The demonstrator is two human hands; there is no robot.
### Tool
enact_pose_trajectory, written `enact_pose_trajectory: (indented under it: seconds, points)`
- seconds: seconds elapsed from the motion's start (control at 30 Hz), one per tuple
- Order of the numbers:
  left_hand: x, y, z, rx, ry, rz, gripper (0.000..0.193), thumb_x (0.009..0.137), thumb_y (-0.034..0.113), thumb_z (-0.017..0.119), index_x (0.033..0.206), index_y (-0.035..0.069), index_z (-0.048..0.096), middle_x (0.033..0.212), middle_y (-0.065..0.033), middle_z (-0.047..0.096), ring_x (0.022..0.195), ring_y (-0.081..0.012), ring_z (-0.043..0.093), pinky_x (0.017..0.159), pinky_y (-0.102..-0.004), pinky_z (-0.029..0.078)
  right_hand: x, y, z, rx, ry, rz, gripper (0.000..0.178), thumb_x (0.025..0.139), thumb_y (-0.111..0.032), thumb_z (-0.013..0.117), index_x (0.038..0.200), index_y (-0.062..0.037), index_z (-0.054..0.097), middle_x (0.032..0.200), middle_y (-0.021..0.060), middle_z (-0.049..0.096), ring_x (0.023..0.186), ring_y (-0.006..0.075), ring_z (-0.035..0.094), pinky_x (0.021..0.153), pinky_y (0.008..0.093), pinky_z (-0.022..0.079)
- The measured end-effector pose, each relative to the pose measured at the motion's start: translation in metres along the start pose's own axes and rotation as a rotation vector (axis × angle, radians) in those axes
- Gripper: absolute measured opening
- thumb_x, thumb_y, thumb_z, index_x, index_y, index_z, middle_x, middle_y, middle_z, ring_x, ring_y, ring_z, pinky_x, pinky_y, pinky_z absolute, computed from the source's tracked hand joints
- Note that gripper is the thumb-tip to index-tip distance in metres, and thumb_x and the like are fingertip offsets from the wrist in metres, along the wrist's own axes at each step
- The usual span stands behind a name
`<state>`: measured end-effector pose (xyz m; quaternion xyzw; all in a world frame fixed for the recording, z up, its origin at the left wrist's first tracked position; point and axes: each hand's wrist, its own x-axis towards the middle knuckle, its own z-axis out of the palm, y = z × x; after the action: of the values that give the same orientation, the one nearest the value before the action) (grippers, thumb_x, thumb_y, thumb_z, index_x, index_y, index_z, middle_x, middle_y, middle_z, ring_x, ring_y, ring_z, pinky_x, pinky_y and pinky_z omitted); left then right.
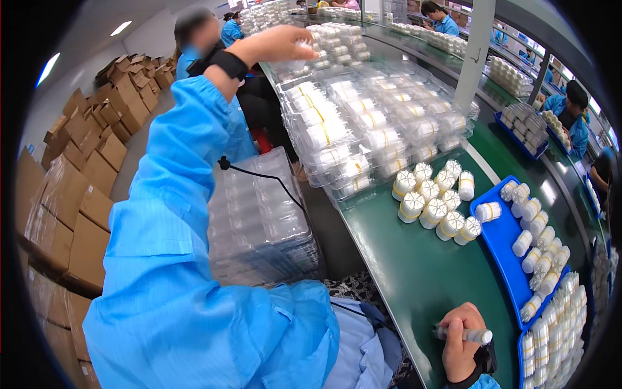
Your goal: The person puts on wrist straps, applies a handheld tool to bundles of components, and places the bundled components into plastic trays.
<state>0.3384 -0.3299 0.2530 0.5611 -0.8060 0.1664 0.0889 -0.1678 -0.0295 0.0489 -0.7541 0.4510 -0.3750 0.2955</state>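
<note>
My left hand (280,44) is stretched far forward over the far end of the stacked clear plastic trays (285,123). Its fingers curl near clear plastic, and what they hold, if anything, I cannot make out. The trays hold white cylindrical bundles (321,133) with yellow bands. Low on the right, my right hand (461,343) is closed round a slim tube (478,336) with a white end, just above the green work surface (402,279). Beyond it several white banded bundles (433,212) stand in a cluster, their segmented tops facing up.
Blue trays (502,236) with more white bundles line the right side. A wrapped stack of clear packaging (259,220) stands left of the bench, with a black cable (265,175) over it. Cardboard boxes (84,220) fill the far left. A co-worker (201,39) is close ahead.
</note>
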Motion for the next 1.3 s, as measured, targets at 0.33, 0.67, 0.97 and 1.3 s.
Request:
enact_pose_trajectory:
  seconds: [0.33, 0.67, 0.97, 1.3]
  points:
    - [0.030, -0.023, 0.070, 0.250, -0.241, -0.029, 0.071, 0.101, 0.065, 0.043, 0.091, 0.003, 0.076, 0.086, -0.0186, 0.071, 0.090, -0.0410, 0.067, 0.081, -0.0519, 0.052, 0.007, -0.007, 0.000, 0.020, 0.024, -0.035, 0.031, 0.104, -0.019, 0.052, 0.079, -0.0010, 0.058, 0.075, 0.0122, 0.057, 0.067, 0.0272, 0.055, 0.063, 0.0387, 0.042]
    - [0.045, -0.027, 0.082, 0.348, -0.208, 0.182, 0.056, 0.098, 0.060, 0.053, 0.089, 0.008, 0.070, 0.082, -0.0127, 0.065, 0.086, -0.0358, 0.064, 0.078, -0.0505, 0.051, 0.009, -0.004, 0.002, 0.024, 0.030, -0.071, 0.028, 0.102, -0.018, 0.056, 0.080, -0.0015, 0.059, 0.076, 0.0120, 0.059, 0.068, 0.0278, 0.056, 0.064, 0.0379, 0.043]
    - [0.074, -0.026, 0.083, 0.330, 0.238, 0.334, 0.017, 0.094, 0.022, 0.056, 0.101, 0.008, 0.064, 0.096, -0.0145, 0.064, 0.093, -0.0387, 0.062, 0.079, -0.0523, 0.050, 0.008, 0.000, 0.001, 0.029, 0.047, -0.088, 0.026, 0.101, -0.017, 0.057, 0.080, -0.0026, 0.059, 0.075, 0.0114, 0.059, 0.067, 0.0275, 0.056, 0.063, 0.0380, 0.043]
    - [0.110, 0.019, 0.083, 0.104, -0.443, 0.102, 0.039, 0.082, 0.010, 0.064, 0.121, 0.009, 0.060, 0.107, -0.0158, 0.063, 0.095, -0.0374, 0.062, 0.081, -0.0519, 0.049, 0.009, 0.000, 0.001, 0.040, 0.054, -0.108, 0.027, 0.102, -0.019, 0.057, 0.079, -0.0032, 0.057, 0.074, 0.0114, 0.059, 0.065, 0.0275, 0.055, 0.061, 0.0388, 0.043]
